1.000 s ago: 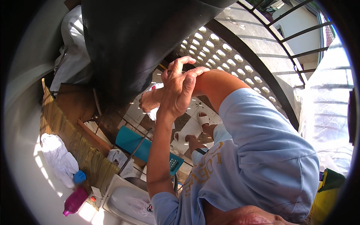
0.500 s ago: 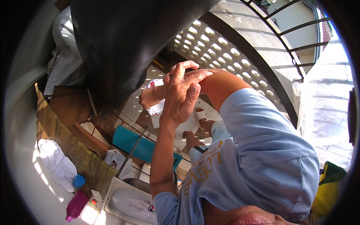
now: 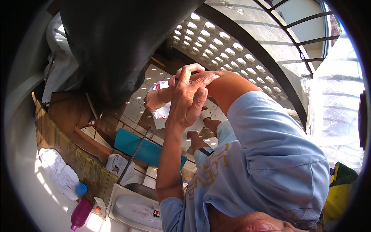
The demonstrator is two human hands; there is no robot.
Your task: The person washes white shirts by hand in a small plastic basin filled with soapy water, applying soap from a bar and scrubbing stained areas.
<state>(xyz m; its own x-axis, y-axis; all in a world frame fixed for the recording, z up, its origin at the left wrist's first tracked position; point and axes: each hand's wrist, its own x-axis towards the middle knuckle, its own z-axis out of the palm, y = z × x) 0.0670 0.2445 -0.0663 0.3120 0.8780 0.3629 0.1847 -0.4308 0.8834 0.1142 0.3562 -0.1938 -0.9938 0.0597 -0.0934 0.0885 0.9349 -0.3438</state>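
Observation:
My left hand lies across my right forearm near the wrist, with its fingers spread and nothing in it. My right hand is closed in a loose fist just left of it, and I see nothing held in it. Both arms are raised in front of my light blue shirt. Below them a white bag or paper lies on the tiled floor. My bare feet stand on those tiles.
A large black shape hangs at the upper left. A teal board, a white tub, a pink bottle, a white cloth and a woven screen are at the lower left. A pierced block wall stands behind, clear plastic sheeting at the right.
Both arms keep the same crossed pose. My left hand has shifted slightly on the right forearm, and the view has tilted a little.

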